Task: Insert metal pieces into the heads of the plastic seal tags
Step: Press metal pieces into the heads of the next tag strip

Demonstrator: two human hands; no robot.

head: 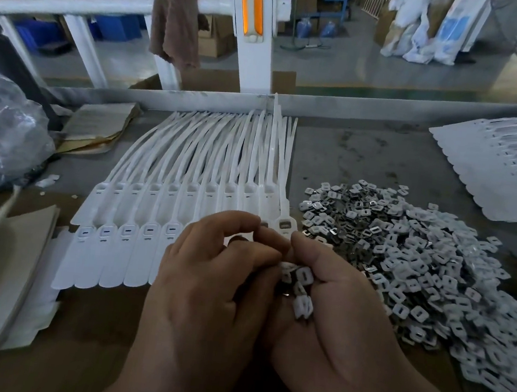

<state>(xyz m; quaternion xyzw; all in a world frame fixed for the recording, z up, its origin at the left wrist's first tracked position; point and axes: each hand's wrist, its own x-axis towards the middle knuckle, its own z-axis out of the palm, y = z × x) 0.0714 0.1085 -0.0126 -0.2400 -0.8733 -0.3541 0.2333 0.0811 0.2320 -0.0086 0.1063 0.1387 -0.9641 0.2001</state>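
- My right hand (342,326) cups a handful of pieces (304,277), fingers curled round them.
- My left hand (210,274) has its fingertips pinched together just beside the right thumb; I cannot tell whether a piece sits between them.
- The tags (146,248) lie in rows on the table (366,156). The near heads left of my hands look filled.
- The end head (285,225) is just past my fingertips and seems next.
- A big pile (419,263) and a far stack (493,169) suggest plenty is left.

Seal tags (137,247) rowed ctr of table (367,149), metal pieces (419,260) heaped just rt, more tags (493,169) stacked far rt.
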